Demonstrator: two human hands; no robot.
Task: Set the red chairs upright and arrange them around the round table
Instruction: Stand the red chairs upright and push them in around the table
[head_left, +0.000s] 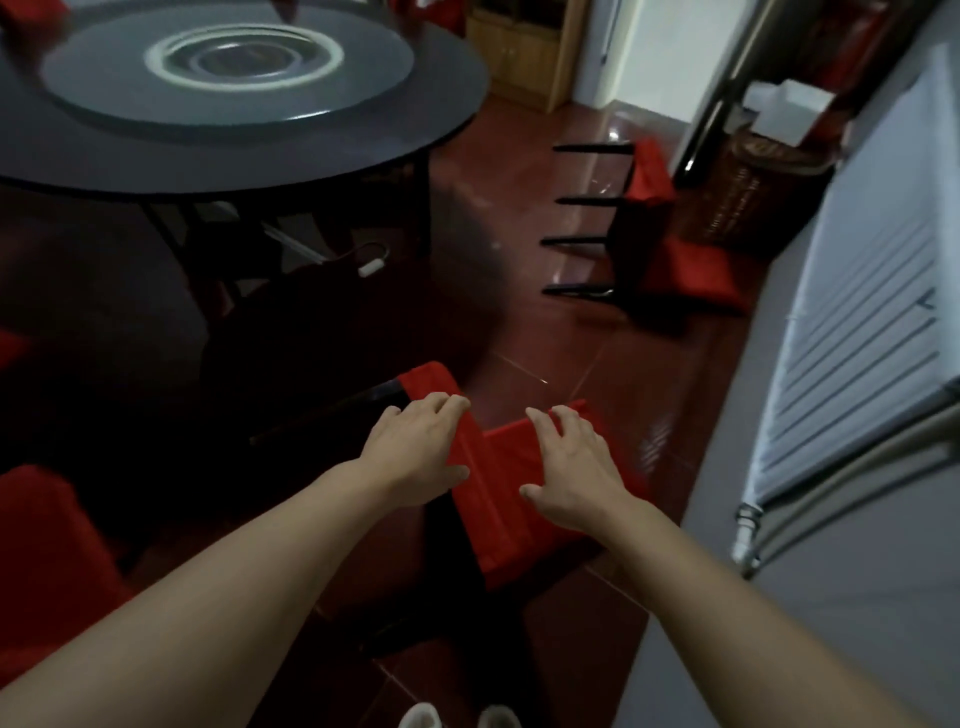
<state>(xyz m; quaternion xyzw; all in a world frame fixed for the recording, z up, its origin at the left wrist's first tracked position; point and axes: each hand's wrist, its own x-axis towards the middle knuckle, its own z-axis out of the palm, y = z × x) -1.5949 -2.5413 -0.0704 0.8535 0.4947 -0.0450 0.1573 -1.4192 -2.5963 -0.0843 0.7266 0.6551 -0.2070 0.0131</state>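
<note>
The glossy dark-red tiled floor (561, 364) fills most of the view, its sheen catching pale reflections. At upper left stands the big round black counter (104, 161) with a grey glass turntable (228, 78) on top, both blurred and cut off by the frame edge; its dark legs vanish into shadow underneath. Along the right runs a white ribbed radiator (857, 322) with a chrome pipe below it.

Well apart from the counter, near a brown wicker basket (748, 192), a tipped red fabric-covered chair (670, 270) lies on its side, four thin black legs pointing left. Another red seat (47, 551) at lower left is cropped and hard to make out.

Directly below the camera lies the nearer toppled red cloth-covered chair (498, 499), smooth cover creased, its black frame largely lost in the dark. The left hand (415, 452) rests on its upper red edge with fingers curled over the fabric; whether this grip has really closed on the cloth I cannot tell. The right hand (571, 467) is just over the red panel with its grip spread, fingers apart and relaxed. White shoe tips (457, 719) peek in at the bottom edge.
</note>
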